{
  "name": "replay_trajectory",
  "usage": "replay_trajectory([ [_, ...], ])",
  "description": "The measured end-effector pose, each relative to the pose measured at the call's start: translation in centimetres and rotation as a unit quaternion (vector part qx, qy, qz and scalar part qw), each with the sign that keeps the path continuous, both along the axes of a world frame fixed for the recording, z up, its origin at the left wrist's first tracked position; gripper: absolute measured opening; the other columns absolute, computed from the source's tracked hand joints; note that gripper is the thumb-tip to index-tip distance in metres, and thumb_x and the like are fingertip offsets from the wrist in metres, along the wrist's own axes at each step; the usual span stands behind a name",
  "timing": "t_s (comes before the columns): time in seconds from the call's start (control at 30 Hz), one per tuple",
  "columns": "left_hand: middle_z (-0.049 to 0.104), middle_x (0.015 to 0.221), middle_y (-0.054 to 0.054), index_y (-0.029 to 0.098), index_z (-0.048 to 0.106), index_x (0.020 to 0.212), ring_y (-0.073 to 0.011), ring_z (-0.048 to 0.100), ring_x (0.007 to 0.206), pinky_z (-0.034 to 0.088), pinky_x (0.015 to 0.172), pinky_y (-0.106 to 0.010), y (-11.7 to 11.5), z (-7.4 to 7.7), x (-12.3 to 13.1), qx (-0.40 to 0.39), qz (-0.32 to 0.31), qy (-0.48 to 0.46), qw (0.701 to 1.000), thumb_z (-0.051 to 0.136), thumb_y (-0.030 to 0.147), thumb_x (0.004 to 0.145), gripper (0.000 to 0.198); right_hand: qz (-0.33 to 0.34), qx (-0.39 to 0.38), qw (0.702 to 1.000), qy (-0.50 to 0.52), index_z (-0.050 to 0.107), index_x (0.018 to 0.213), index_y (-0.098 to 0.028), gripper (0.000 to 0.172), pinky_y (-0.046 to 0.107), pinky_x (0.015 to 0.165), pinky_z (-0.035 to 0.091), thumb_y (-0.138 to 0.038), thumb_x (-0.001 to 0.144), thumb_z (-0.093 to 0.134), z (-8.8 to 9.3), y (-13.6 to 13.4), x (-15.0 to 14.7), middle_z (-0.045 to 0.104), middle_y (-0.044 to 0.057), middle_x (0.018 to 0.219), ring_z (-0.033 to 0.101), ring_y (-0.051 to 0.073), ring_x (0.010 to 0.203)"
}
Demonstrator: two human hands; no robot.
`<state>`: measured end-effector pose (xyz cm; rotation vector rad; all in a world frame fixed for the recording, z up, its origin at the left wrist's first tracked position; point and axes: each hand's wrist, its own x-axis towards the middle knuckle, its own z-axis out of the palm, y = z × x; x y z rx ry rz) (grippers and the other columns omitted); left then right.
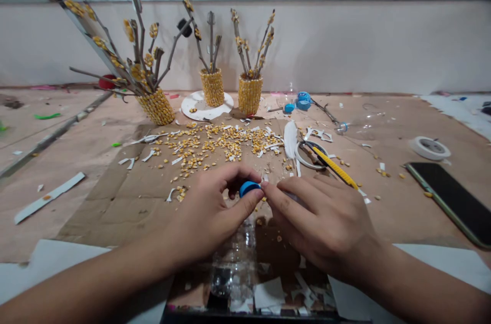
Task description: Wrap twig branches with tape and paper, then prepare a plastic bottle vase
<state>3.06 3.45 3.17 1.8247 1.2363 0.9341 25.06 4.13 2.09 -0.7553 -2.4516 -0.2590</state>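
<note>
My left hand (226, 201) pinches a blue bottle cap (249, 189) between thumb and fingers. Close against the cap's right edge, my right hand (322, 211) has its thumb and index finger together; a small pale bit shows at the fingertips, too small to name. Below my hands lies a clear plastic bottle (233, 262). Loose corn kernels (230, 140) and white paper scraps (148, 155) are scattered beyond them on the brown cardboard (111, 206).
Corn-covered pots (250, 95) with kernel-tipped twigs stand at the back, one on a white disc (187, 107). To the right are a yellow cutter (333, 164), a tape roll (429, 147), a phone (452, 201) and another clear bottle (364, 127). A white strip (49, 197) lies left.
</note>
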Motion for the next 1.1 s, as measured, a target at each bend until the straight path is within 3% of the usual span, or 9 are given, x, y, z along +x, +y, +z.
replay_trajectory([
  [0.2,0.075,0.083,-0.001,0.022,0.076,0.094,-0.0155,0.068,0.075,0.054,0.066,-0.027,0.3,-0.2,0.0,-0.043,0.005,-0.049,0.998,0.072,0.024,0.089,0.006,0.000,0.004,1.000,0.007,0.075,0.114,-0.010,0.024,0.038,0.063,0.038,-0.020,0.104,0.056,0.0,-0.3,0.1,0.075,0.011,0.086,0.061,0.021,0.069],
  [0.47,0.076,0.076,0.000,0.020,0.075,0.088,-0.0142,0.071,0.067,0.058,0.060,-0.024,0.5,1.3,-0.2,-0.125,0.023,-0.114,0.985,0.081,0.024,0.083,0.009,-0.010,0.014,1.000,0.014,0.076,0.110,-0.009,0.020,0.037,0.062,0.039,-0.017,0.102,0.059,0.0,0.0,0.4,0.076,0.010,0.085,0.064,0.021,0.069],
  [0.7,0.081,0.086,-0.003,0.020,0.081,0.095,-0.0168,0.073,0.073,0.063,0.070,-0.030,1.9,1.4,-0.9,-0.110,0.070,-0.100,0.986,0.077,0.028,0.087,0.012,-0.038,-0.036,0.997,0.056,0.077,0.109,-0.013,0.019,0.034,0.062,0.041,-0.019,0.102,0.060,-0.7,1.0,0.5,0.077,0.008,0.089,0.065,0.019,0.069],
  [0.83,0.083,0.096,-0.006,0.020,0.084,0.094,-0.0185,0.073,0.084,0.061,0.075,-0.030,2.1,1.2,-0.8,-0.165,0.112,-0.092,0.976,0.073,0.033,0.091,0.017,-0.053,-0.074,0.993,0.071,0.078,0.110,-0.014,0.020,0.034,0.063,0.044,-0.020,0.102,0.060,-1.2,1.3,0.4,0.077,0.007,0.089,0.066,0.019,0.069],
  [1.0,0.082,0.105,-0.009,0.020,0.084,0.105,-0.0208,0.073,0.090,0.059,0.076,-0.032,1.9,0.8,-1.0,-0.235,0.099,-0.166,0.953,0.076,0.040,0.089,0.026,-0.045,-0.180,0.973,0.139,0.076,0.109,-0.016,0.020,0.032,0.070,0.050,-0.020,0.103,0.057,-1.2,1.5,0.4,0.076,0.007,0.092,0.070,0.019,0.078],
  [1.1,0.081,0.110,-0.009,0.019,0.081,0.110,-0.0219,0.073,0.098,0.059,0.086,-0.035,1.8,1.0,-1.0,-0.227,0.074,-0.176,0.955,0.084,0.032,0.082,0.031,-0.026,-0.339,0.915,0.217,0.074,0.100,-0.018,0.023,0.029,0.071,0.052,-0.028,0.106,0.055,-0.9,1.6,0.5,0.073,0.004,0.085,0.068,0.016,0.076],
])
